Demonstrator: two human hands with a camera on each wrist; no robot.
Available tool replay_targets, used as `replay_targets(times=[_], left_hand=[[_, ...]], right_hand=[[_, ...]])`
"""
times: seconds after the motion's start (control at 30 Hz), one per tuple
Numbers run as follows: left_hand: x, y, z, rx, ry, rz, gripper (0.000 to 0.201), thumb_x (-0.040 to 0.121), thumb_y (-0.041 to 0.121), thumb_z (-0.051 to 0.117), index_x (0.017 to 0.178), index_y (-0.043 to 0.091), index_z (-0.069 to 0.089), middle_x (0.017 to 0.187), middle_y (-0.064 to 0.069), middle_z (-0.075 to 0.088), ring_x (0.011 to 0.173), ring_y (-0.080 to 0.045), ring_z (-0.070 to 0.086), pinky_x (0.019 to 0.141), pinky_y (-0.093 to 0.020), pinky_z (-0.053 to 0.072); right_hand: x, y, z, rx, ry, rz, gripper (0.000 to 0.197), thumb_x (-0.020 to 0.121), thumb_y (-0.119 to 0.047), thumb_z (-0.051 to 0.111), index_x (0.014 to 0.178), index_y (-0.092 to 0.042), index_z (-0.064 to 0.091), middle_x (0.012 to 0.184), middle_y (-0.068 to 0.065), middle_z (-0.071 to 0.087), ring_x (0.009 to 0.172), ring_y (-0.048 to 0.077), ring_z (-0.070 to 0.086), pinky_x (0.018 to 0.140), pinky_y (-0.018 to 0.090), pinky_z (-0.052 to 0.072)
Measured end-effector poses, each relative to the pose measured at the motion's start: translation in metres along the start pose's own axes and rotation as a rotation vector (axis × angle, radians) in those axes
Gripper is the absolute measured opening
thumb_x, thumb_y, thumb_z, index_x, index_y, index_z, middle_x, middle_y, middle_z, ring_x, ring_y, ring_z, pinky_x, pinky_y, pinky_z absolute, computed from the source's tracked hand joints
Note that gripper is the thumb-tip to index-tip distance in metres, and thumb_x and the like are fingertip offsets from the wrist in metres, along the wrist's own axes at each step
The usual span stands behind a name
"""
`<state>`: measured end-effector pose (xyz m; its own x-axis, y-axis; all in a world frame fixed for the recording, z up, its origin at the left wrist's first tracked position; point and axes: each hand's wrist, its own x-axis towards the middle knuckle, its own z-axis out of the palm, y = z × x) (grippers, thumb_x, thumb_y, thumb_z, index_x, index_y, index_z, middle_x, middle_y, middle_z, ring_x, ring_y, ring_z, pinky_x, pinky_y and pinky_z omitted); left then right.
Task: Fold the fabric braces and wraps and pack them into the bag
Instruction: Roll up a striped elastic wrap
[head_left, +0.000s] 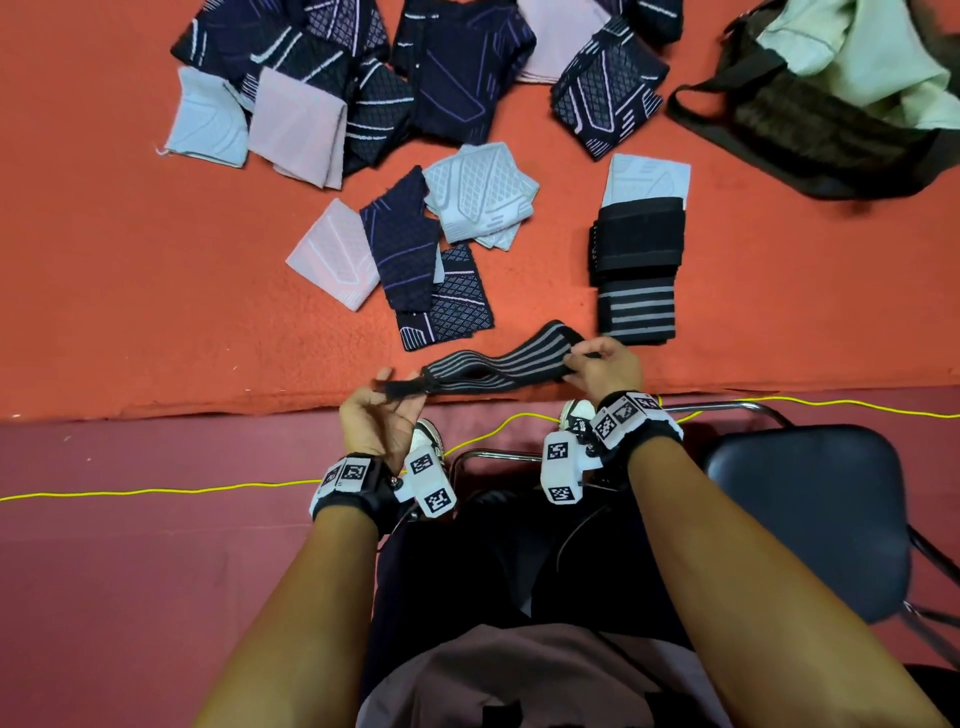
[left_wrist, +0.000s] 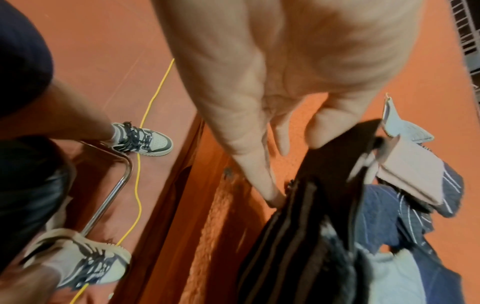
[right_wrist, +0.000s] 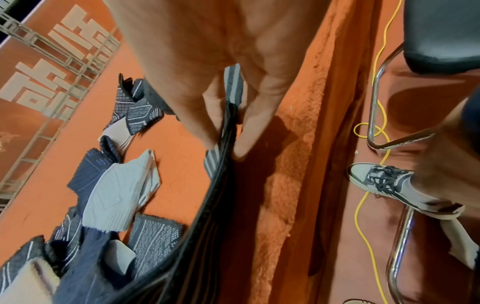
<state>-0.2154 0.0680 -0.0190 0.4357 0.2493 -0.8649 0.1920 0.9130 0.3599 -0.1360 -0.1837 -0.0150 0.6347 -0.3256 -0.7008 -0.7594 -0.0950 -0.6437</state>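
We hold a black elastic wrap with grey stripes (head_left: 498, 364) stretched sideways between our two hands, just above the near edge of the orange carpet (head_left: 130, 260). Our right hand (head_left: 605, 366) pinches the wrap's right end, thumb and fingers closed on the doubled fabric, as the right wrist view shows with the band (right_wrist: 228, 131) clamped between the fingertips. Our left hand (head_left: 376, 415) grips the thin black tail at the left end between thumb and curled fingers; in the left wrist view the forefinger and thumb (left_wrist: 327, 127) press on the dark strip (left_wrist: 311, 216). Just beyond the right hand lies a neat stack of folded black and striped wraps (head_left: 636, 270) resting partly on a pale grey brace. Beside it, toward the middle, sits a small cluster of navy, pink and grey knit braces (head_left: 415, 249), and farther off a larger loose heap of the same kind (head_left: 395, 73). At the far right corner an open dark bag (head_left: 810, 119) rests on the carpet with pale cloth showing inside. Nearer us a yellow cable (head_left: 156, 490) crosses the maroon floor, our sneakers rest by the chrome chair frame, and a black padded chair seat (head_left: 810, 519) stands at our right.
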Motion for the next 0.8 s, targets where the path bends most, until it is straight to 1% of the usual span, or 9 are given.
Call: replay_targets(times=[0.07,0.17,0.27,0.33,0.43,0.5,0.6,0.67,0.8], left_hand=[[0.001,-0.003,-0.001,0.016,0.020,-0.016,0.033,0.078,0.019,0.050,0.102,0.000,0.059,0.096,-0.022,0.068,0.093,-0.038,0.069,0.081,-0.048,0.060],[0.004,-0.008,0.000,0.155,0.043,-0.033,0.040,0.093,0.043,0.060,0.099,0.004,0.063,0.088,-0.014,0.073,0.083,-0.025,0.073,0.072,-0.038,0.063],[0.005,-0.011,0.003,0.314,0.024,-0.025,0.023,0.093,0.015,0.066,0.115,0.008,0.064,0.100,-0.011,0.073,0.084,-0.017,0.072,0.066,-0.024,0.061],[0.008,-0.011,0.003,0.350,0.008,-0.006,0.034,0.089,0.000,0.065,0.122,0.007,0.064,0.110,-0.015,0.071,0.091,-0.021,0.071,0.072,-0.025,0.061],[0.010,-0.009,0.007,0.365,0.030,0.020,0.035,0.087,-0.001,0.068,0.122,0.000,0.063,0.111,-0.020,0.070,0.084,-0.022,0.073,0.069,-0.026,0.062],[0.015,-0.010,0.008,0.414,0.074,0.025,0.026,0.090,0.006,0.067,0.117,0.005,0.065,0.107,-0.017,0.071,0.074,-0.016,0.073,0.059,-0.021,0.060],[0.021,-0.011,0.006,0.429,0.109,-0.007,0.013,0.100,0.018,0.056,0.106,0.013,0.066,0.107,-0.013,0.069,0.078,-0.017,0.070,0.051,-0.025,0.058],[0.021,-0.012,0.001,0.412,0.111,-0.045,0.017,0.104,0.022,0.049,0.112,0.014,0.062,0.108,-0.013,0.069,0.084,-0.023,0.070,0.053,-0.030,0.060],[0.018,-0.016,-0.009,0.401,0.084,-0.072,0.011,0.103,0.012,0.050,0.111,0.014,0.058,0.085,-0.009,0.076,0.071,-0.021,0.075,0.067,-0.034,0.063]], right_hand=[[-0.005,0.001,-0.001,0.088,-0.008,-0.010,0.029,0.083,0.015,0.066,0.084,-0.012,0.055,0.090,0.004,0.062,0.081,0.023,0.066,0.055,0.022,0.058],[-0.004,0.006,0.002,0.202,-0.002,0.009,0.040,0.083,0.019,0.063,0.105,-0.013,0.051,0.095,0.000,0.060,0.082,0.020,0.065,0.053,0.021,0.057],[-0.004,0.009,0.004,0.240,0.006,0.013,0.040,0.084,0.019,0.061,0.108,-0.011,0.051,0.096,-0.002,0.062,0.093,0.024,0.065,0.056,0.020,0.058],[-0.003,0.010,0.003,0.243,0.008,0.005,0.036,0.085,0.017,0.061,0.106,-0.010,0.051,0.096,-0.001,0.063,0.097,0.026,0.065,0.062,0.022,0.059],[-0.001,0.012,0.005,0.199,0.003,-0.019,0.035,0.084,0.006,0.070,0.104,-0.015,0.050,0.103,0.006,0.061,0.102,0.029,0.066,0.084,0.035,0.060],[0.000,0.011,0.005,0.007,0.024,-0.081,0.041,0.077,-0.010,0.078,0.105,-0.022,0.051,0.109,0.009,0.058,0.103,0.027,0.064,0.100,0.038,0.051],[-0.007,0.005,0.007,-0.344,0.049,-0.185,0.038,0.079,-0.011,0.075,0.112,-0.016,0.057,0.114,0.007,0.047,0.093,0.019,0.052,0.090,0.018,0.037],[-0.014,0.002,0.013,-0.461,0.018,-0.260,0.026,0.081,-0.008,0.070,0.103,-0.017,0.062,0.111,0.006,0.045,0.092,0.020,0.054,0.089,0.020,0.040],[-0.023,-0.006,0.032,-0.664,-0.039,-0.347,0.018,0.083,-0.007,0.062,0.094,-0.020,0.064,0.104,0.002,0.048,0.094,0.021,0.057,0.093,0.029,0.046]])
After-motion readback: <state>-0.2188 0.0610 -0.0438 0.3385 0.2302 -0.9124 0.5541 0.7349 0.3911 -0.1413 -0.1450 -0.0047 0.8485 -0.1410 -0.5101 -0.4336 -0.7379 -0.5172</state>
